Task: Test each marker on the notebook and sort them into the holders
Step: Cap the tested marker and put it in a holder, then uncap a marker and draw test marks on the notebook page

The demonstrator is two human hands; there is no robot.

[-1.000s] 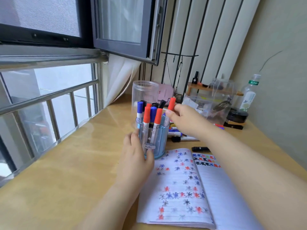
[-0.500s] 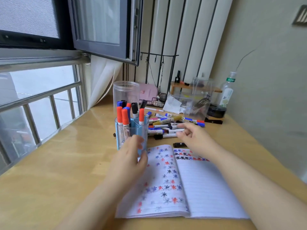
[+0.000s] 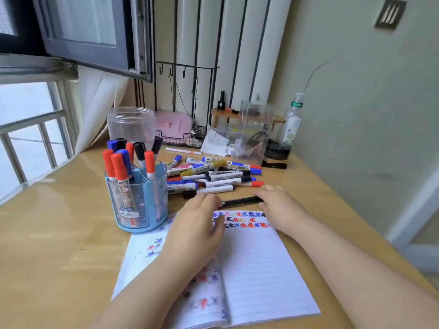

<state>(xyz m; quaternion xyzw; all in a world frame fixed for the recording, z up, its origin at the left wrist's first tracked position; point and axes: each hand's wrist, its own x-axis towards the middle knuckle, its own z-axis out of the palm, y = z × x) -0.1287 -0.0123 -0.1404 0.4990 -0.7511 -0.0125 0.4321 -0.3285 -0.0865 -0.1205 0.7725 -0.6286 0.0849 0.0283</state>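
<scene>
A black marker (image 3: pixel 241 201) was held lying flat just past the far edge of the open notebook (image 3: pixel 256 262), gripped at its left end by the left hand (image 3: pixel 197 224) and at its right end by the right hand (image 3: pixel 276 200); how the fingertips were curled couldn't really be made out. The blue holder (image 3: pixel 140 198), stuffed with red, blue and black-capped markers, was parked right beside the notebook's far-left corner. A messy pile of loose markers (image 3: pixel 213 174) was spread just beyond the hands. Farther back, a clear jar (image 3: pixel 130 125), an acrylic box (image 3: pixel 251 136) and a bottle (image 3: pixel 293 122) were lined up on the desk (image 3: pixel 59 233).
</scene>
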